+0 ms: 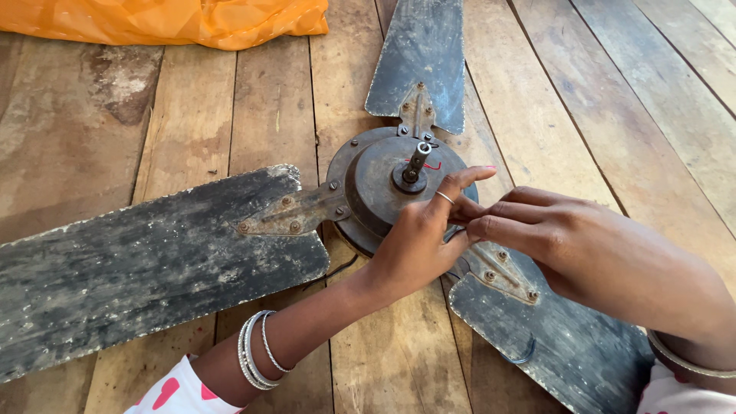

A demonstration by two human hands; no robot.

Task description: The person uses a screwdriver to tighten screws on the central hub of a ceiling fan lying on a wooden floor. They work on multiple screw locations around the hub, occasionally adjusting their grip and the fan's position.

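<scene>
My hands meet at the fan hub

The fan (383,192) lies flat on the floor (598,100), blades spread; my left hand (418,238) rests on the hub's near right edge, fingertips touching my right hand (590,253), pinching something unseen.

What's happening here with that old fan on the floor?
A person is bent over an old ceiling fan that lies on a wooden plank floor. Both hands meet at the right edge of its round motor housing: the left hand, with a ring on one finger, rests against the housing, and the right hand pinches at something small beside it, hidden by the fingers. The three dark, worn blades are attached. An orange cloth lies at the top.
</scene>
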